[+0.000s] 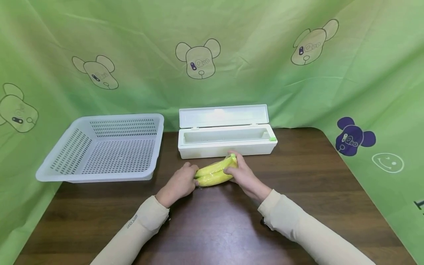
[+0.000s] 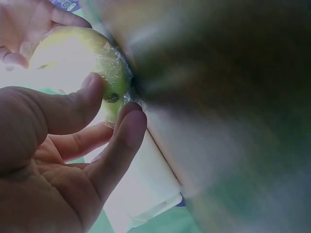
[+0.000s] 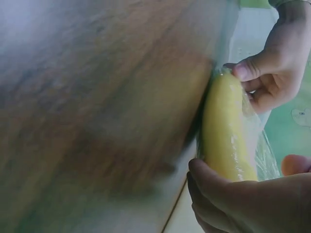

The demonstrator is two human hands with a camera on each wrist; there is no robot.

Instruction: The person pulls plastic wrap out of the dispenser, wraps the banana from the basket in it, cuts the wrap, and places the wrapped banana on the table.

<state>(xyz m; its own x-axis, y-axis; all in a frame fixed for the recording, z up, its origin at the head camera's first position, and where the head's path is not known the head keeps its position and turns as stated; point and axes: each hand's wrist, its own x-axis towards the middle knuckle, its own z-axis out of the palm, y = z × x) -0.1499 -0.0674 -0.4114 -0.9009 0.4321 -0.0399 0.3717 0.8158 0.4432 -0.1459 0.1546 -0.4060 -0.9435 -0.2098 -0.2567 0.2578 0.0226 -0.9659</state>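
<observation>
A small bunch of yellow bananas, greenish at the tips and wrapped in clear cling film, lies sideways between the hands, low over the table. At its left end, my left hand pinches the film by the banana tips with thumb and fingers. My right hand grips the stem end, its thumb across the front of the bananas and its other fingers mostly hidden behind. Crinkled film shows around the dark banana tip in the left wrist view.
Just behind the bananas stands a long white box, its lid raised and a green piece at its right corner. A white perforated basket sits at the left on the brown wooden table. A green printed curtain surrounds the table.
</observation>
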